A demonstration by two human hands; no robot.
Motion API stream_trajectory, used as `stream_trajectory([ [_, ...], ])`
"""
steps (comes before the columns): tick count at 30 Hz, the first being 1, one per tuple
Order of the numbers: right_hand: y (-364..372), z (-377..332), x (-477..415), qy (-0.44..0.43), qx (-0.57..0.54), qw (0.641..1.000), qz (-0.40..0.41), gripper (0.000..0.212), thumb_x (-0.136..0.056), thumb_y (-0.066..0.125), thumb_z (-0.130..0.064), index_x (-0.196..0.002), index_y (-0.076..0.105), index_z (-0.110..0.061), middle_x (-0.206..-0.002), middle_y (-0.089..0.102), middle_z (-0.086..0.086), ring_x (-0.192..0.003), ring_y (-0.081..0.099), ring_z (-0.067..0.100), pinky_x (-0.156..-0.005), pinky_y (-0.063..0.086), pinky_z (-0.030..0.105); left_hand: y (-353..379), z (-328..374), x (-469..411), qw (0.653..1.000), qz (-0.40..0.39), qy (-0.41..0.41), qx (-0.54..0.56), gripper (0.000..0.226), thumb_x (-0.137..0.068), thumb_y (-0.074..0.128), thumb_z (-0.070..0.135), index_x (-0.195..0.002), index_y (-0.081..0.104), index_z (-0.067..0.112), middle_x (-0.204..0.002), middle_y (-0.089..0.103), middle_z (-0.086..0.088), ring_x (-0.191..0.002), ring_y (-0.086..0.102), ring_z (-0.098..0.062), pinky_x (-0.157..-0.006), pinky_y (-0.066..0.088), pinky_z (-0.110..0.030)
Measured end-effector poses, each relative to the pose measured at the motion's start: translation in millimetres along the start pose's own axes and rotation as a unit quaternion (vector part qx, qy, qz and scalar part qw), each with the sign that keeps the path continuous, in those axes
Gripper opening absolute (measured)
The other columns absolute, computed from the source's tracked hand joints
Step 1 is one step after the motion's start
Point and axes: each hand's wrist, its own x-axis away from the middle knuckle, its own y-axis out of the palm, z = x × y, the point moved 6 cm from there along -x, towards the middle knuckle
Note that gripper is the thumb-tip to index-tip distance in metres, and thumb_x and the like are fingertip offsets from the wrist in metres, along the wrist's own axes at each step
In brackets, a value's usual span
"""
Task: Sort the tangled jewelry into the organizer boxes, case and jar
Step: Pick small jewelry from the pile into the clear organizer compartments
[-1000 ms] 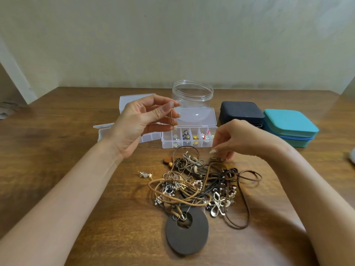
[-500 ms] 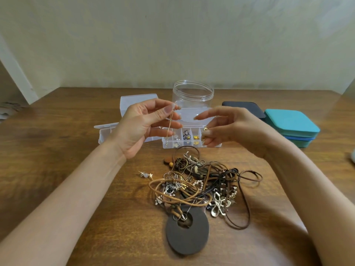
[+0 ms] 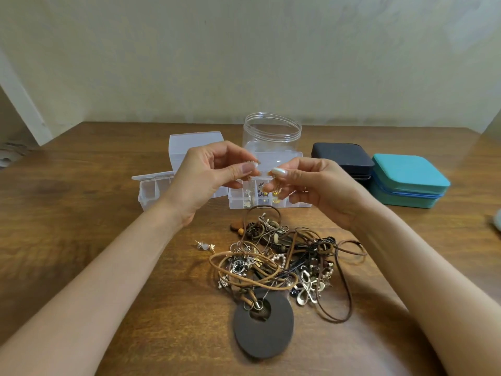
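My left fingers (image 3: pixel 244 169) are closed in a pinch on the top of a thin gold chain (image 3: pixel 252 189), which hangs straight down from them. My right fingers (image 3: pixel 280 173), just beside, are curled and pinching a small gold piece (image 3: pixel 276 198) — whether it is the chain's other end or a separate bit I cannot tell. The left hand (image 3: pixel 203 185) and right hand (image 3: pixel 314 188) are both held above the bench (image 3: pixel 81 240).

I judge the step as freeing one fine piece before filing it. Just below and behind the fingers sits the open organizer box (image 3: pixel 295 203), with small items in some of its cells. The next move calls for lowering the chain into a cell without snagging it.

Left of the fingers is a second clear box (image 3: pixel 151 191). Behind them is the open jar (image 3: pixel 272 131), and to their right are a dark case (image 3: pixel 341 158) and a teal case (image 3: pixel 406 180). Nearer me than the fingers lies the tangled pile (image 3: pixel 284 261) — most of it unsorted.
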Motion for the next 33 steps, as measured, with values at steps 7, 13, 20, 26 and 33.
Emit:
stream_trajectory([
  [7, -2.7, 4.4, -4.9, -0.036, 0.002, 0.998, 0.051, 0.017, -0.070, 0.071, -0.018, -0.080, 0.068, -0.005, -0.073, 0.067, 0.005, -0.066, 0.058, 0.011, -0.063, 0.048, 0.022, -0.1, -3.1, -0.9, 0.999, 0.025, 0.012, -0.046, 0.007, -0.083, 0.065, 0.010, -0.087, 0.067, 0.015, -0.077, 0.073, 0.007, -0.076, 0.068, -0.004, -0.062, 0.052, -0.015],
  [13, 1.4, 3.4, -10.2, -0.039, -0.003, 0.998, 0.055, 0.016, -0.079, 0.068, -0.004, -0.096, 0.067, -0.005, -0.078, 0.067, 0.006, -0.066, 0.062, 0.011, -0.066, 0.054, 0.022, 2.3, -0.4, -0.4, 0.996, 0.047, 0.037, -0.070, 0.009, -0.081, 0.068, 0.010, -0.085, 0.068, 0.018, -0.082, 0.071, 0.004, -0.079, 0.065, -0.004, -0.066, 0.052, -0.016],
  [20, 26.0, 10.1, -6.9, -0.003, 0.135, 0.990, -0.037, 0.012, -0.082, 0.068, -0.009, -0.091, 0.072, -0.014, -0.098, 0.072, 0.007, -0.079, 0.063, 0.011, -0.073, 0.052, 0.023, 6.1, 5.8, 0.3, 0.997, 0.049, 0.053, -0.012, 0.008, -0.080, 0.067, 0.011, -0.087, 0.068, 0.014, -0.080, 0.073, 0.003, -0.082, 0.069, -0.009, -0.070, 0.049, -0.015],
  [26, 22.9, 9.5, -8.1, -0.030, 0.098, 0.995, -0.013, 0.003, -0.082, 0.068, -0.007, -0.084, 0.070, -0.006, -0.075, 0.066, 0.003, -0.065, 0.061, 0.007, -0.065, 0.052, 0.018, 3.1, 5.1, 0.5, 0.995, 0.044, 0.020, 0.082, 0.014, -0.074, 0.066, 0.021, -0.088, 0.064, 0.016, -0.079, 0.074, 0.006, -0.082, 0.067, -0.004, -0.067, 0.048, -0.014],
  [33, 17.1, 5.2, -8.0, -0.075, 0.074, 0.994, 0.030, 0.008, -0.082, 0.068, -0.004, -0.089, 0.070, -0.001, -0.083, 0.070, 0.013, -0.065, 0.064, 0.011, -0.063, 0.053, 0.021, 2.9, -1.9, -0.1, 0.991, 0.012, -0.036, 0.126, 0.015, -0.072, 0.063, 0.024, -0.086, 0.061, 0.018, -0.076, 0.071, 0.008, -0.079, 0.064, -0.004, -0.076, 0.045, -0.023],
])
